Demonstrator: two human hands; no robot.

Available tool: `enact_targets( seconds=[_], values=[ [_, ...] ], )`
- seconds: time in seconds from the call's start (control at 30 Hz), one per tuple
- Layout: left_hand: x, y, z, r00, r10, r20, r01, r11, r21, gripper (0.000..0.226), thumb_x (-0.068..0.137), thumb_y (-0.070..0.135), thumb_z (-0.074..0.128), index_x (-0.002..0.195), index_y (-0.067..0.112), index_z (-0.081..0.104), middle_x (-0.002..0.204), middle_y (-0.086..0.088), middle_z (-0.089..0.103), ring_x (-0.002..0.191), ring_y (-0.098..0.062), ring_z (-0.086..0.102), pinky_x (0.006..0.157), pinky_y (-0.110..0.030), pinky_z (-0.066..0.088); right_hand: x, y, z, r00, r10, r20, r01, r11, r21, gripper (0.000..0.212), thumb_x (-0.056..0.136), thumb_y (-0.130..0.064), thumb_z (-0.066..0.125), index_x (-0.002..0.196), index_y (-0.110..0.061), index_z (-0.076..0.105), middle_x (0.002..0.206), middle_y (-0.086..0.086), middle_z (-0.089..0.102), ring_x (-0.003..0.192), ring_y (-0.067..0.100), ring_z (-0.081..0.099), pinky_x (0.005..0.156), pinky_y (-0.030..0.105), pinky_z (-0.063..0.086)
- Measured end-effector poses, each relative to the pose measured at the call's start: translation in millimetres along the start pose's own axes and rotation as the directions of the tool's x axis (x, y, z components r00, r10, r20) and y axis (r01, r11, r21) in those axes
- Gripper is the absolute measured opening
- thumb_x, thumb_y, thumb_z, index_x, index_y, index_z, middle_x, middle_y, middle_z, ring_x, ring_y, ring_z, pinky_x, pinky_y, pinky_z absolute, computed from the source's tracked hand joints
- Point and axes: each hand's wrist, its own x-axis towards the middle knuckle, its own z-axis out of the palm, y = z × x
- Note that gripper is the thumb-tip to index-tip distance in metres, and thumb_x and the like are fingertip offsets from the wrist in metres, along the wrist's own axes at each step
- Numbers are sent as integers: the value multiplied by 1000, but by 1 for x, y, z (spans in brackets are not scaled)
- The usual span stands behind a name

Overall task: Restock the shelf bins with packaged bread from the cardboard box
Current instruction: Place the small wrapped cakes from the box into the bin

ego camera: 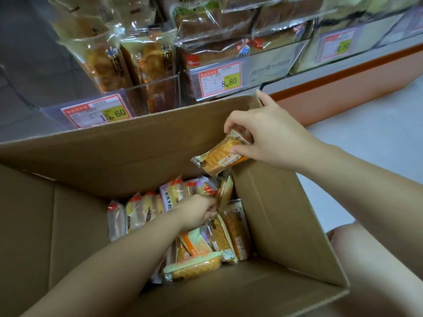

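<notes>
An open cardboard box (128,154) fills the lower view, with several packaged breads (219,239) lying in its bottom. My right hand (265,133) holds a waffle bread packet (222,156) above the box's right flap, fingers and thumb pinching its upper end. My left hand (199,211) reaches deep into the box and its fingers close on a packet (225,191) among the pile; the grip itself is partly hidden. Clear shelf bins (160,88) with bagged bread stand just behind the box.
Price tags (96,113) reading 15.60 and 8.80 front the bins. Larger loaf bags (219,21) fill the bins at the upper right. An orange shelf base (343,88) runs along the pale floor (366,145) on the right. My knee (366,245) is beside the box.
</notes>
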Motion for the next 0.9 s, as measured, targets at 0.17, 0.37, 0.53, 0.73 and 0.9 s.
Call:
enact_targets(
  seconds=[0.17, 0.37, 0.53, 0.73, 0.9],
  values=[
    [-42, 8, -37, 968, 7, -253, -62, 975, -214, 12, 100, 25, 43, 98, 15, 48, 66, 10, 50, 54, -3, 43, 51, -20, 30, 1, -7, -1, 1000, -18, 7, 18, 998, -58, 28, 80, -31, 72, 103, -24, 60, 75, -12, 56, 68, 5, 42, 120, 37, 0],
    [-106, -6, -78, 866, -209, -455, -15, 897, -441, 15, 101, 28, 40, 93, 16, 45, 64, 7, 48, 52, -5, 38, 52, -20, 32, 2, -23, -14, 999, -32, -40, 28, 995, -91, 30, 78, -38, 73, 102, -26, 60, 67, -16, 50, 74, 11, 59, 119, 35, 5],
    [-155, -13, -99, 759, -323, -566, 36, 888, -459, 14, 102, 27, 37, 92, 18, 43, 66, 3, 48, 56, -8, 41, 53, -22, 33, 9, -64, -40, 992, 5, -127, 16, 986, 167, 29, 77, -42, 72, 98, -31, 55, 68, -18, 49, 71, 8, 56, 67, 32, 48],
    [-209, -17, -136, 507, -410, -758, 165, 910, -381, 13, 101, 26, 39, 91, 19, 44, 67, 4, 56, 62, -10, 52, 54, -26, 35, 7, -88, -31, 977, 171, -129, -58, 791, 609, 24, 79, -30, 75, 93, -26, 55, 85, -7, 62, 79, 8, 62, 66, 21, 51],
    [-240, -19, -164, 286, -466, -837, 220, 883, -415, 11, 99, 23, 44, 95, 14, 49, 77, -2, 55, 75, -22, 50, 62, -30, 26, 3, -104, -15, 959, 283, 7, -81, 253, 964, 28, 69, -31, 74, 91, -25, 57, 96, 0, 68, 91, 11, 68, 69, 21, 51]
  ],
)
